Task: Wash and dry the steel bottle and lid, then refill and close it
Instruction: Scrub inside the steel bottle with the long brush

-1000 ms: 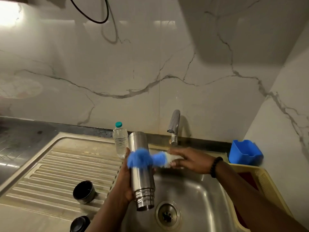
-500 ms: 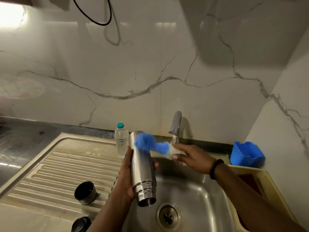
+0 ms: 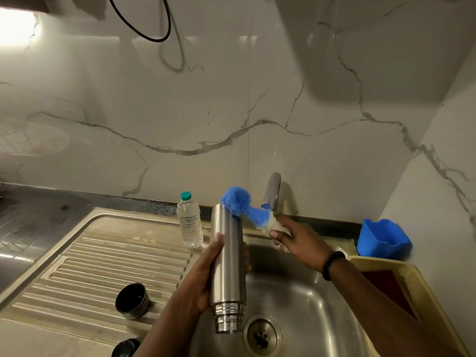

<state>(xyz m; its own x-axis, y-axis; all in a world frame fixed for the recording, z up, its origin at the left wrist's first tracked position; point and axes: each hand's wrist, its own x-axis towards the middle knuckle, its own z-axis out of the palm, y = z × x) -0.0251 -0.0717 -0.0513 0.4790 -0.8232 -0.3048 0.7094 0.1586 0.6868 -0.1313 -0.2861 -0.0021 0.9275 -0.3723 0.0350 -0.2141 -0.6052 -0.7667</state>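
My left hand (image 3: 199, 282) grips the steel bottle (image 3: 228, 266) upside down over the sink basin (image 3: 304, 315), its open neck pointing down toward the drain (image 3: 261, 336). My right hand (image 3: 296, 240) holds the handle of a blue bottle brush (image 3: 237, 201), whose bristle head touches the bottle's upturned base. A dark round lid (image 3: 132, 300) lies on the ribbed drainboard (image 3: 103, 266). A second dark cap (image 3: 126, 347) shows at the bottom edge.
A small clear plastic water bottle (image 3: 190, 221) with a teal cap stands behind the steel bottle. The tap (image 3: 271, 193) rises at the sink's back edge. A blue plastic holder (image 3: 383, 239) and a yellow basket (image 3: 412, 284) sit to the right.
The brush head has slid up the bottle from its middle to its upturned base. My right hand rose with it. The bottle has stayed in my left hand.
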